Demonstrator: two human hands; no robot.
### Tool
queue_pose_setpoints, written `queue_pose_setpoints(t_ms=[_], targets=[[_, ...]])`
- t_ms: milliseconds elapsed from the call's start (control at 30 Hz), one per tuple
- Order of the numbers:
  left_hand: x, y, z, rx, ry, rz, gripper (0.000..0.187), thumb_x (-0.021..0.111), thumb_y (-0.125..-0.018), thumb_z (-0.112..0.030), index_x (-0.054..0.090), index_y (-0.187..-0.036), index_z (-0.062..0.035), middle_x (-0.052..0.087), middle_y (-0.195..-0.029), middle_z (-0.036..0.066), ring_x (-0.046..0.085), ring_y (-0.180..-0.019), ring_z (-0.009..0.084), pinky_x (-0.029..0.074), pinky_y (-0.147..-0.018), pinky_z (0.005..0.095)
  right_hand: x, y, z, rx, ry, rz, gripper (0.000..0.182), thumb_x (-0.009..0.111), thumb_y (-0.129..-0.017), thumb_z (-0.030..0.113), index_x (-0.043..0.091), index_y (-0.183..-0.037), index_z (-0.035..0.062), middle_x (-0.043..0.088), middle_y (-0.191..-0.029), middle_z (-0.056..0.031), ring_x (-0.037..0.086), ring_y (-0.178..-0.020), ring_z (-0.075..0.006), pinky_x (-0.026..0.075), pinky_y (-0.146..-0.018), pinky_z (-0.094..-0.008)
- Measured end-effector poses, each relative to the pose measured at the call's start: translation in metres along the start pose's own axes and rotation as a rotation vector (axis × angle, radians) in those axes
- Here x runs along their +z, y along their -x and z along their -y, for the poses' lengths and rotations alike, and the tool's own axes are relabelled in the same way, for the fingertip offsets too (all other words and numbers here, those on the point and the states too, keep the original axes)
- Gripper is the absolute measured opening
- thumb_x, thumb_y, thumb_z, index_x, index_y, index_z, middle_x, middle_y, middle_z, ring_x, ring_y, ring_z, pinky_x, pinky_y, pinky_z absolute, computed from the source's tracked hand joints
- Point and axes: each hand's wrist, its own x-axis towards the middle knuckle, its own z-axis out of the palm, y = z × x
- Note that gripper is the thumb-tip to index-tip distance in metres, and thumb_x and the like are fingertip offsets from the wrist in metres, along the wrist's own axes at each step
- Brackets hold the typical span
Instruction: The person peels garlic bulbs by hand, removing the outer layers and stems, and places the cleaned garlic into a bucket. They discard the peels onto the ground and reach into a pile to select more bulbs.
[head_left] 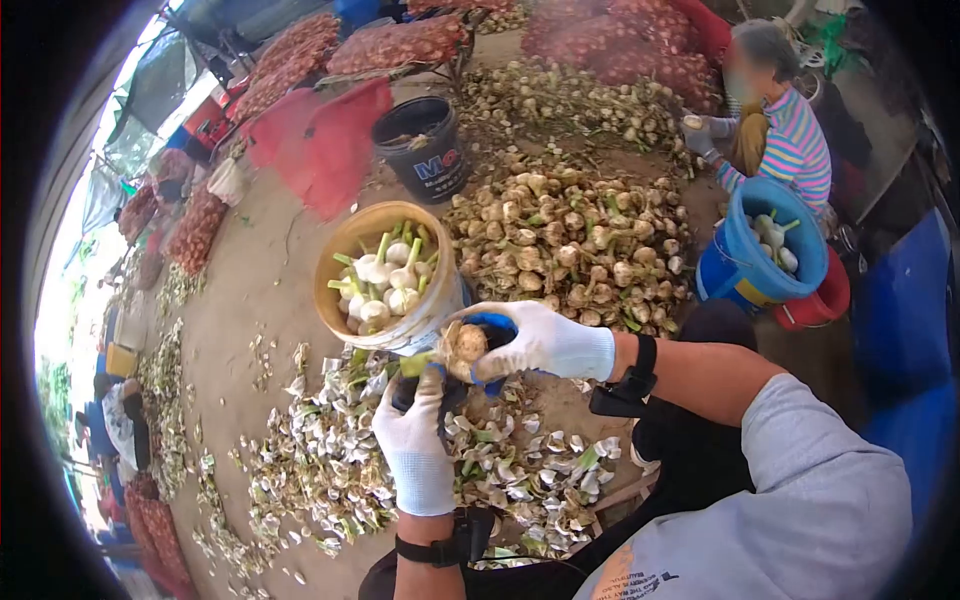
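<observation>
A garlic bulb (468, 342) with dry roots and a short green stem sits between my two gloved hands. My right hand (535, 345), in a white glove with blue-coated fingers, is closed around the bulb from the right. From below, my left hand (412, 425), gloved alike, pinches at the bulb's stem end; whether it holds a small tool too is hidden. Just behind them stands a cream bucket (335, 240) with peeled white garlic bulbs (375, 285) inside. Beneath my hands, stripped garlic skins (330, 455) cover the ground.
A heap of unpeeled garlic (570, 245) lies ahead, beside a black bucket (420, 165). At right, a blue bucket (745, 235) holds white bulbs next to a red bucket (820, 300). A person (795, 145) sits beyond with gloved hands. Red mesh sacks (400, 42) line the back.
</observation>
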Motion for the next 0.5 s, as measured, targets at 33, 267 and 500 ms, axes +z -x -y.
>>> queue_pose_setpoints(t_ms=[33, 267, 500], targets=[[0.001, 0.002, -0.005, 0.071, -0.117, -0.023, 0.038, 0.075, -0.1, -0.021, 0.067, -0.123, 0.0077, 0.073, -0.107, 0.006, 0.063, -0.092, 0.0099, 0.054, -0.084, 0.0275, 0.0, 0.001, 0.004, -0.003, -0.1, -0.035, 0.077, 0.087, -0.086, 0.021, 0.049, -0.15, -0.0005, 0.066, -0.134, -0.0084, 0.064, -0.117, -0.0147, 0.057, -0.098, -0.0326], [-0.003, 0.015, -0.013, 0.869, -1.017, 0.129, 0.032, 0.082, -0.08, -0.01, 0.065, -0.106, -0.0028, 0.063, -0.096, 0.015, 0.064, -0.088, 0.0359, 0.053, -0.076, 0.0433, 0.007, -0.003, 0.011, -0.131, 0.008, -0.093, 0.074, 0.088, -0.086, 0.017, 0.051, -0.147, -0.0016, 0.067, -0.132, -0.0077, 0.06, -0.121, -0.0127, 0.048, -0.108, -0.0326], [-0.007, 0.025, -0.008, 0.777, -1.113, 0.184, 0.028, 0.082, -0.074, -0.011, 0.061, -0.092, -0.0064, 0.059, -0.089, 0.012, 0.061, -0.081, 0.0342, 0.05, -0.07, 0.0449, 0.02, 0.002, 0.011, -0.329, 0.32, 0.001, 0.068, 0.086, -0.082, 0.008, 0.057, -0.142, 0.004, 0.064, -0.139, -0.0094, 0.058, -0.128, -0.0173, 0.045, -0.114, -0.0357]])
